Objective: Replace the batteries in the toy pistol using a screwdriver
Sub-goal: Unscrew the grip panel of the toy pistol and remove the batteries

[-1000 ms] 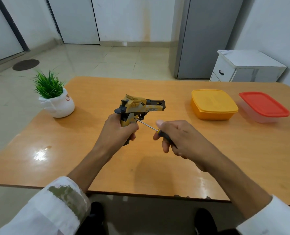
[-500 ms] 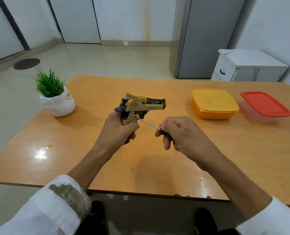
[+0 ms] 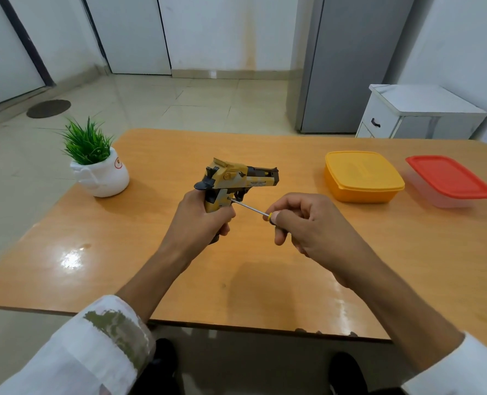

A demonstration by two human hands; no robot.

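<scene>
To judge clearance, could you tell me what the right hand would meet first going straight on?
Probably the toy pistol, gripped by the left hand; the right hand's screwdriver tip seems pressed to its grip.

Surface: an orange-brown wooden surface (image 3: 265, 295) with rounded corners is seen, and light is reflected off its glossy left front part.
Plant: a tuft of green grass-like leaves is held in a rounded white pot (image 3: 101, 179), which is set at the far left corner.
Yellow box: a lidded yellow box (image 3: 362, 178) is placed on the right half, towards the far edge.
Red-lidded box: a clear red-lidded box (image 3: 449, 181) is set near the yellow one, on its right.
Cabinet: a small white cabinet (image 3: 419, 115) with a dark drawer handle is stood on the floor beyond the far right corner.
Tall unit: a tall grey unit (image 3: 350, 61) is stood just left of the cabinet.
Floor: pale floor tiles (image 3: 193, 101) are laid, and a dark round cover (image 3: 48, 108) is set among them at far left.
</scene>
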